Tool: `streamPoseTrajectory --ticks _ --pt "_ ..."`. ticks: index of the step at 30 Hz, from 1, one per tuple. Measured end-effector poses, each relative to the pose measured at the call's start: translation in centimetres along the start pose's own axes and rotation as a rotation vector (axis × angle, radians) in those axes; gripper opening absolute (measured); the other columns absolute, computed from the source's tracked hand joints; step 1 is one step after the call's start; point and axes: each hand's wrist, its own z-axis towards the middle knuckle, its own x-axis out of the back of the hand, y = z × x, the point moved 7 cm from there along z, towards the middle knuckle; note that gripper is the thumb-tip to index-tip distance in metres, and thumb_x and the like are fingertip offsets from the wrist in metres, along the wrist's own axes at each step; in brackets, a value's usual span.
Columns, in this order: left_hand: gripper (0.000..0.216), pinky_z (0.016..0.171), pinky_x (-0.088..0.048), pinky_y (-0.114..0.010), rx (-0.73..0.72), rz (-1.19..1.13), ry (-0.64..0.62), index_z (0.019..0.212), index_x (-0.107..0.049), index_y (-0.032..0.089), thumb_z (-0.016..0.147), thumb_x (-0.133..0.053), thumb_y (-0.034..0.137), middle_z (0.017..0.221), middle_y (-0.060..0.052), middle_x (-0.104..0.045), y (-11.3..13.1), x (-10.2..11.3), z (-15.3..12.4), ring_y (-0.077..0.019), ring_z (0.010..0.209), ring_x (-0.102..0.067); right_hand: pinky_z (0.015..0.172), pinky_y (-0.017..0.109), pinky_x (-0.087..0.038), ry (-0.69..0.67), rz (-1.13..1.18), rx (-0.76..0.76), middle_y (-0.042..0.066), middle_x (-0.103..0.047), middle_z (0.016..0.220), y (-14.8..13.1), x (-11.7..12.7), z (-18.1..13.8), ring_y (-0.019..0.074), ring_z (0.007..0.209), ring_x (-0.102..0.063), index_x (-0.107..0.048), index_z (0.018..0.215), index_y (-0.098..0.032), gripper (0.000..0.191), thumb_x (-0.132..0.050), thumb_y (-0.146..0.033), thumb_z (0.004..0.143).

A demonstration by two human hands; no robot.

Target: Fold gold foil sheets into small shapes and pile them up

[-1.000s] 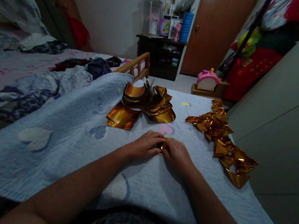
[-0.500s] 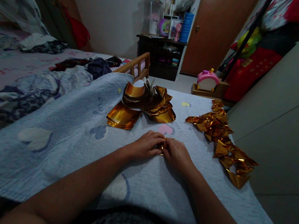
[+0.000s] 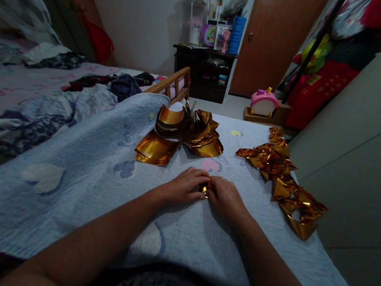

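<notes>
Between my two hands is a small piece of gold foil paper [image 3: 205, 191], mostly covered by my fingers. My left hand [image 3: 188, 184] grips it from the left, and my right hand [image 3: 224, 195] from the right, the fingertips nearly meeting. Both hands rest low on the light blue quilt [image 3: 96, 196]. Beyond them lies a fanned stack of gold foil sheets [image 3: 159, 148], some curled upward. To the right, several folded gold foil pieces [image 3: 284, 188] are heaped in a crooked row.
A wooden rail [image 3: 175, 86] stands behind the foil stack. At left is a bed with rumpled clothes [image 3: 93, 95]. Farther back are a dark cabinet [image 3: 203, 73], a door [image 3: 273, 40] and a pink toy [image 3: 264, 102] on a box. A pale panel [image 3: 371, 155] borders the right.
My hands stay in almost the same place. The left thumb has shifted slightly, and a little more of the gold foil shows between my fingers.
</notes>
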Motion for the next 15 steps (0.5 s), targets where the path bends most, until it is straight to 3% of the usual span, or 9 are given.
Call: streamPoseTrajectory --ticks 7,15 --pt "0.045 0.112 -0.036 -0.045 0.015 -0.003 0.011 0.133 -0.059 0.024 0.089 -0.065 0.030 0.139 -0.010 -0.057 -0.07 -0.04 0.03 -0.0277 0.128 -0.048 0.076 0.027 -0.037 -0.002 0.090 0.047 0.004 -0.069 0.089 0.20 0.09 -0.09 0.0166 0.083 -0.059 -0.064 0.088 -0.018 0.015 -0.051 -0.012 0.091" --pt "0.045 0.111 -0.036 -0.046 -0.011 0.006 0.016 0.133 -0.059 0.025 0.089 -0.064 0.030 0.139 -0.009 -0.057 -0.30 -0.21 0.01 -0.0281 0.128 -0.048 0.071 0.027 -0.035 0.005 0.137 0.055 0.003 -0.066 0.083 0.11 0.42 -0.35 0.0158 0.077 -0.055 -0.060 0.083 -0.019 0.006 -0.058 -0.013 0.085"
